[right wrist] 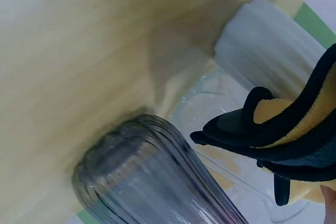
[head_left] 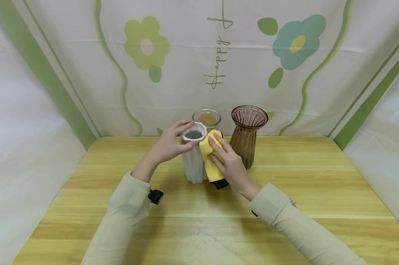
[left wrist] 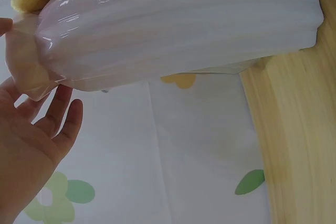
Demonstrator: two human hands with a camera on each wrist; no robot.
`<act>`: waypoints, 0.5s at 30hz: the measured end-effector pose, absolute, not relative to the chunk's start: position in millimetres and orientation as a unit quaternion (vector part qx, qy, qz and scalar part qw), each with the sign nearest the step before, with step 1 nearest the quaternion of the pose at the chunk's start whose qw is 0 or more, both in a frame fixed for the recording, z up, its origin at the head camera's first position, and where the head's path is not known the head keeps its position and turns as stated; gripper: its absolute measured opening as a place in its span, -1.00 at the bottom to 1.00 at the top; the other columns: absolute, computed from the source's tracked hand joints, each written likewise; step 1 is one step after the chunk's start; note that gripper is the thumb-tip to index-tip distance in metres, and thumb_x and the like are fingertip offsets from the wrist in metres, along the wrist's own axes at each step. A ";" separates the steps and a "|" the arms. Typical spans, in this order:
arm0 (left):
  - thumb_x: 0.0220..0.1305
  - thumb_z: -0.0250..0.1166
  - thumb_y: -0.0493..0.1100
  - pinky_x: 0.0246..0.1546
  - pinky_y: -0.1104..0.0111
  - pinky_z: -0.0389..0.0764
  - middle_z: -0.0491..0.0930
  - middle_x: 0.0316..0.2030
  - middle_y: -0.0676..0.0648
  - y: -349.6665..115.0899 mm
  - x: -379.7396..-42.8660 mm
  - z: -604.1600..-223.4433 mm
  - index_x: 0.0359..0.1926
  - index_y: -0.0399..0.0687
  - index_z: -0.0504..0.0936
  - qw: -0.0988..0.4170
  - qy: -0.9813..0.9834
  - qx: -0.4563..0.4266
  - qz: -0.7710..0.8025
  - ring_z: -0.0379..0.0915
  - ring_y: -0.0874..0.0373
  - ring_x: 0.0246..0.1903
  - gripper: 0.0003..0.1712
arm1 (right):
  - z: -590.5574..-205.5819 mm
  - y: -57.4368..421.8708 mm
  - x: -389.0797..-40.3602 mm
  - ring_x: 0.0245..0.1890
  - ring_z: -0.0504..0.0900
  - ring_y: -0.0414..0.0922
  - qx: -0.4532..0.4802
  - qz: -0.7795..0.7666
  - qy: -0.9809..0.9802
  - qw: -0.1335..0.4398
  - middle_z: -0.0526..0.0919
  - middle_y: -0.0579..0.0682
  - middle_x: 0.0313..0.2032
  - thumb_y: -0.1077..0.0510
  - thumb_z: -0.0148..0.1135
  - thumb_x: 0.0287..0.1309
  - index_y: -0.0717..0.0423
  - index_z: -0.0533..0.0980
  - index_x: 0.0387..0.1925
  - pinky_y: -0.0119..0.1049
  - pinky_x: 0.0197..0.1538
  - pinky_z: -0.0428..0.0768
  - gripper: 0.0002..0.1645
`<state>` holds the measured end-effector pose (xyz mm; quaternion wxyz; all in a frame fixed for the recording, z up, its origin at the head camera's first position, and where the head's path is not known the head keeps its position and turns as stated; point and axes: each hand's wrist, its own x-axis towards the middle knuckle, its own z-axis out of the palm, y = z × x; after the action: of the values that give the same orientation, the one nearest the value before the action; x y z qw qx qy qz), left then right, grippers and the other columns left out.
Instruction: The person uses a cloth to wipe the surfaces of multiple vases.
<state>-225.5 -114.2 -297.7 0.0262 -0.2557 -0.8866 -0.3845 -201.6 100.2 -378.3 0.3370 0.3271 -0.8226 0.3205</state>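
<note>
A white fluted vase (head_left: 194,165) stands upright on the table. My left hand (head_left: 169,142) grips it by the scalloped rim, with the thumb on the near side and the fingers on the far side. In the left wrist view, those fingers lie at the neck of the vase (left wrist: 184,30). My right hand (head_left: 230,163) holds a folded yellow cloth (head_left: 210,162) with dark edging against the right side of the vase, just below the rim. Loose folds of the cloth (right wrist: 294,135) hang beside the vase in the right wrist view.
Close behind the white vase stands a clear glass vase (head_left: 216,120), partly hidden. To the right is a ribbed purple-brown glass vase (head_left: 244,143) with a flared mouth, near my right hand. A printed curtain (head_left: 186,73) hangs behind the wooden table (head_left: 305,176).
</note>
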 end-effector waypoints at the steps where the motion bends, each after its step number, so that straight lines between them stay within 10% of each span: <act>1: 0.17 0.30 -0.13 0.25 -0.04 0.37 0.23 0.38 -0.18 -114.5 -225.6 -297.4 0.37 -0.22 0.27 0.025 -0.887 -0.256 -0.383 0.19 -0.13 0.34 -0.23 | -377.0 99.7 -201.8 0.04 0.61 0.16 0.327 0.321 -0.823 0.337 0.46 0.25 0.21 0.31 0.35 0.04 0.21 0.43 0.23 -0.17 -0.15 0.69 -0.35; 15: 0.20 0.29 -0.07 0.27 -0.04 0.35 0.19 0.41 -0.12 -116.1 -227.3 -300.8 0.40 -0.14 0.25 0.015 -0.882 -0.255 -0.395 0.17 -0.10 0.36 -0.22 | -394.8 103.8 -199.5 0.04 0.61 0.20 0.336 0.313 -0.823 0.334 0.50 0.28 0.15 0.31 0.40 -0.04 0.27 0.47 0.17 -0.13 -0.09 0.67 -0.35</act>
<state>-227.3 -116.1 -300.8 0.0148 -0.2554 -0.8823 -0.3950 -199.5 103.8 -394.8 0.3341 0.3358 -0.8230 0.3134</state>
